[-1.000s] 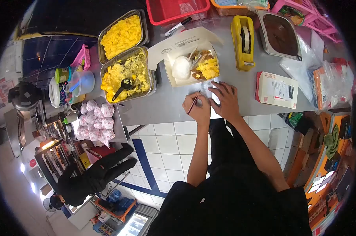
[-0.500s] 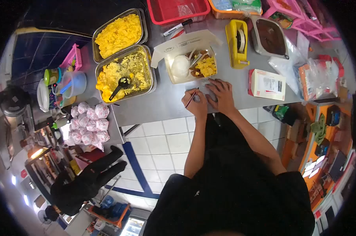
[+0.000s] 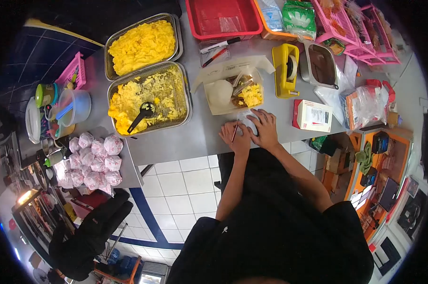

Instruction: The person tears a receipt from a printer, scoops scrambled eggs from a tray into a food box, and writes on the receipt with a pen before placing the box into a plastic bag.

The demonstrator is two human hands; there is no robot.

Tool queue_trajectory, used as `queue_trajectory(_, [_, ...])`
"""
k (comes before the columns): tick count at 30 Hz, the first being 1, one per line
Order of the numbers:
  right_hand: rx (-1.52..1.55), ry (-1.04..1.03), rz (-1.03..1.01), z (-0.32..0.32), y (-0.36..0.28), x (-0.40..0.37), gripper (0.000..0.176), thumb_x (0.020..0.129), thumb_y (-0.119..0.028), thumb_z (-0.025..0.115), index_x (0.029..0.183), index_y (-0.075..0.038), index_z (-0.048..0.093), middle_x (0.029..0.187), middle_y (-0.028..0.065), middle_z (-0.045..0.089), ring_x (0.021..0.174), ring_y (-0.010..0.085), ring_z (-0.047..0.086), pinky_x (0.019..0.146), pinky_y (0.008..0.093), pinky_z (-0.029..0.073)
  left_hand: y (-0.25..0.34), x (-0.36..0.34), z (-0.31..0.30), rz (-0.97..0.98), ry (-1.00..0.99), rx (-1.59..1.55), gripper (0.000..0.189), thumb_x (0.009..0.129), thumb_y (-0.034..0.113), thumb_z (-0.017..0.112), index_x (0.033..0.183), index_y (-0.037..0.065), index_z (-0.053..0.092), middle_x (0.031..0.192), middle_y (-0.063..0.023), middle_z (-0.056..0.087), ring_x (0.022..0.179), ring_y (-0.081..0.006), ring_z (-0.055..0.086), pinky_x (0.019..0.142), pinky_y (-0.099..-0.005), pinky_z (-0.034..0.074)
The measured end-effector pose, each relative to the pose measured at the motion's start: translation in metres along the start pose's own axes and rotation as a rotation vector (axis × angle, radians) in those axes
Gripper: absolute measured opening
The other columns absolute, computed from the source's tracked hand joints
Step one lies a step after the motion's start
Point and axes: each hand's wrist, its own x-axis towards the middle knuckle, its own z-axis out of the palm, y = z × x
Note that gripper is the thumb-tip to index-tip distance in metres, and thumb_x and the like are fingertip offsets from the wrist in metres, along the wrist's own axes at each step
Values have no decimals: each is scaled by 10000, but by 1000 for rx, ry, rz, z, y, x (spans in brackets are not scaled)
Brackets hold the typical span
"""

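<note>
My left hand [image 3: 236, 138] is closed around a thin dark reddish pen [image 3: 234, 133], held slanted at the near edge of the steel counter [image 3: 176, 142]. Beside it, my right hand [image 3: 264, 128] lies with fingers spread on a small pale slip of paper [image 3: 244, 115]. The pen's tip is hidden by my fingers. Just beyond the slip stands an open takeaway box [image 3: 216, 110]. Inside it are a white mound of rice [image 3: 219, 92], some scrambled egg [image 3: 252, 95] and brown pieces, with a clear packet on top.
Two trays of scrambled egg [image 3: 140, 45] sit at left, the nearer with a black spoon [image 3: 140, 116]. Several wrapped balls [image 3: 94, 161] fill the left corner. A yellow tape dispenser [image 3: 281, 71], a small carton [image 3: 313, 116] and a red basin [image 3: 223, 19] surround the box. Another person [image 3: 88, 232] is at lower left.
My head view has shifted, so the counter items sit differently in frame. Both hands stay by the slip, and the pen stands a little steeper in my left hand.
</note>
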Motion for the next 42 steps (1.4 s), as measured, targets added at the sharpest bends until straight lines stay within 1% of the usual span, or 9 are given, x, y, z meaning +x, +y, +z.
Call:
queue_trajectory(4, [7,-8,-9,2,2,-1,459,820,-256,693,1259,-148,612,1432,55,506,1296,302,436,1063,492,310,-1,-1,-5,128,-57,-76,101,800,60,672,828,70,575,833,-83,618,851,-311,578,850,-457,402])
queue_trajectory(7, [6,-7,-10,1,2,0,455,816,-248,697,1252,-146,611,1430,55,507,1294,304,436,1062,491,311,-2,-3,-3,83,-12,-72,93,811,36,664,856,45,584,851,-112,613,846,-325,584,816,-454,433])
queue_trajectory(14, [84,77,-35,3,9,-5,447,818,-253,710,1239,-145,601,1402,63,517,1288,309,441,1057,512,312,6,18,-46,-121,269,-355,182,1003,139,554,997,-22,639,946,-139,652,826,-222,641,755,-308,514])
queue_trajectory(17, [118,81,-45,1,12,-7,433,825,-258,692,1231,-141,599,1388,73,525,1288,311,445,1058,529,313,35,53,-72,195,133,-196,190,964,169,596,978,-3,675,839,-147,661,794,-262,649,756,-342,510])
queue_trajectory(23, [145,141,-70,1,17,-8,400,854,-286,642,1218,-125,605,1363,81,540,1258,298,472,1044,504,330,92,108,-38,485,-110,152,201,860,148,691,1036,51,686,882,-151,617,830,-339,602,736,-426,493])
queue_trajectory(33, [176,165,-91,-4,22,-10,406,852,-287,640,1203,-88,592,1350,96,523,1259,287,447,1030,481,316,80,114,-5,483,-74,358,206,870,152,682,1058,70,667,879,-137,616,832,-326,619,735,-422,502])
queue_trajectory(35, [175,168,-87,-4,23,-10,407,855,-287,639,1206,-88,590,1350,96,522,1259,287,447,1031,481,317,85,106,-9,417,19,117,171,865,141,676,1015,61,653,891,-139,614,822,-327,620,723,-422,502])
queue_trajectory(38, [179,156,-79,-1,24,-11,405,860,-285,636,1212,-90,589,1350,96,522,1260,286,445,1034,483,317,89,97,-12,566,-2,258,154,855,130,681,987,64,638,902,-136,612,829,-323,617,722,-410,502])
queue_trajectory(42, [177,145,-80,-1,23,-12,394,866,-280,631,1210,-93,589,1347,98,523,1262,284,443,1040,489,317,80,99,-11,476,-95,347,124,852,121,681,944,44,651,866,-143,585,869,-355,580,752,-438,484])
